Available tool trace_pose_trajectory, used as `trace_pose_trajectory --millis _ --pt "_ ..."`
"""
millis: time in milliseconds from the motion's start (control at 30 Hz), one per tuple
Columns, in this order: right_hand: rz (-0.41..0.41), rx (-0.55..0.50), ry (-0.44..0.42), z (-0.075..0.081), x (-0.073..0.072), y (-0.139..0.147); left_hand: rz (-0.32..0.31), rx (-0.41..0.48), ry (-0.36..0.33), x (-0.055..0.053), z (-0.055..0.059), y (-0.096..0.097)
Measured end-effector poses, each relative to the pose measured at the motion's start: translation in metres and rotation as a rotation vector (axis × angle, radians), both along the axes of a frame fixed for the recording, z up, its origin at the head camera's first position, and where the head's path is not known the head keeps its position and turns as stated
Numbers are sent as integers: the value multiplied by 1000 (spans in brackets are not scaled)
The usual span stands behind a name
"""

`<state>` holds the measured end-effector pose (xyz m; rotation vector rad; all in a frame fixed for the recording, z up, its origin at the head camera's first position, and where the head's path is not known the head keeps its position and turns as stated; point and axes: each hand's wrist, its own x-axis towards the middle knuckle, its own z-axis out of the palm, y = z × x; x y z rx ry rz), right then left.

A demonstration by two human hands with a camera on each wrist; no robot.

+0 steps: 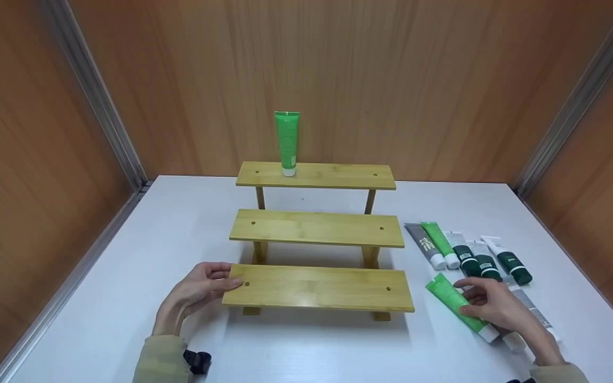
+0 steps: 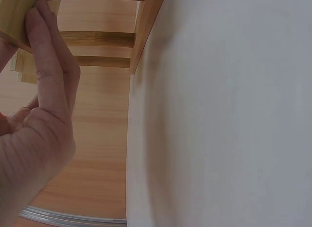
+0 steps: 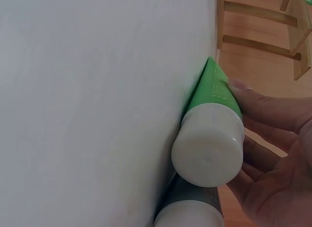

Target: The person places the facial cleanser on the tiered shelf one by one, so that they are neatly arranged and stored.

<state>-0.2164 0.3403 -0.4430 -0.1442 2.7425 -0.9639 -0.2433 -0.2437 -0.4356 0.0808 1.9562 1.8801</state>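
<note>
Left hand [image 1: 201, 290]: gripping the left end of the lowest board [image 1: 317, 288] of a three-tier wooden stand [image 1: 317, 229]. Thumb sits on top of the board near a screw hole, other fingers curl underneath. Left wrist view backs this up, fingers bent at the board edge.

Right hand [image 1: 499, 305]: at the right side of the desk [image 1: 296, 354], pinching a green tube [image 1: 455, 299] with a white cap. Thumb is on the tube, other fingers curl along its right side. Tube lies slanted, cap end toward the person, right of the lowest board and apart from it. Right wrist view has its cap up close, with a dark tube [image 3: 192, 188], also white-capped, just beside it.

Upright green tube [image 1: 287, 139]: stands cap down on the top board [image 1: 333, 176], left of its middle. Middle board [image 1: 317, 229] sits between top and lowest.

Past the right hand, a cluster of tubes lies on the desk: a grey tube [image 1: 422, 242] at its left, a second green tube [image 1: 439, 242] touching it, then three white and dark green tubes [image 1: 511, 263]. A silver-grey tube [image 1: 535, 308] is partly hidden by the hand.

Wood-grain panels [image 1: 338, 80] enclose the desk at back and sides, metal strips [image 1: 101, 96] in the corners. Sleeves [image 1: 163, 359] are beige.
</note>
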Motion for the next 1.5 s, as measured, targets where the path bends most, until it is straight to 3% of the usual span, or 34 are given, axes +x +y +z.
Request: trace_pose_trajectory --millis 700,867,1133,1500 --pt "-53 -21 25 3 -1 -7 -8 -3 20 0 -1 -1" --pt "-64 -90 -1 4 -1 -6 -2 -1 11 -1 -2 -1" --pt "18 -220 21 7 0 -2 -3 4 14 0 -2 -1" --pt "17 -344 12 14 -1 -6 4 17 -1 0 -2 -1"
